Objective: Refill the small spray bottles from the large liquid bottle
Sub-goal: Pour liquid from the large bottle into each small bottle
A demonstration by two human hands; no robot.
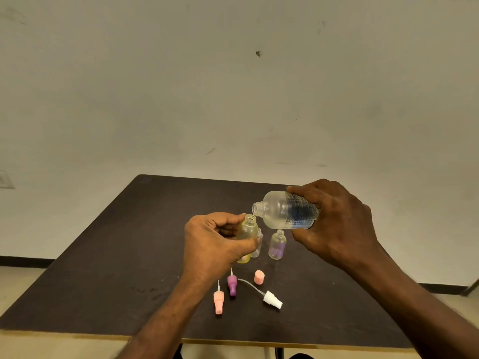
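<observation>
Right hand (pixel 337 224) wraps the big bottle (pixel 287 211) around its label, tipped over the yellow bottle (pixel 247 231) that the left hand (pixel 217 242) pinches mid-table (pixel 116 255). Both look like light, slick plastic, so I'd grip the bodies, not the necks.

Illumination even and diffuse, moderately bright; source not in frame, probably overhead; no hard-edged shadows anywhere. Wall (pixel 233 86) reads flat grey-cream with a slight green cast, dimming toward the upper corners. Dark table (pixel 108 268) carries a weak sheen on its left half; only faint, soft shadows beneath the caps lying on it. Large bottle (pixel 285 211) shows mild specular highlights on the clear plastic; label print too soft to read. Both hands slightly soft-edged; overall sharpness modest, compression-smoothed. Wide-angle distortion evident; the table's side edges splay outward and the floor line tilts at the margins.
</observation>
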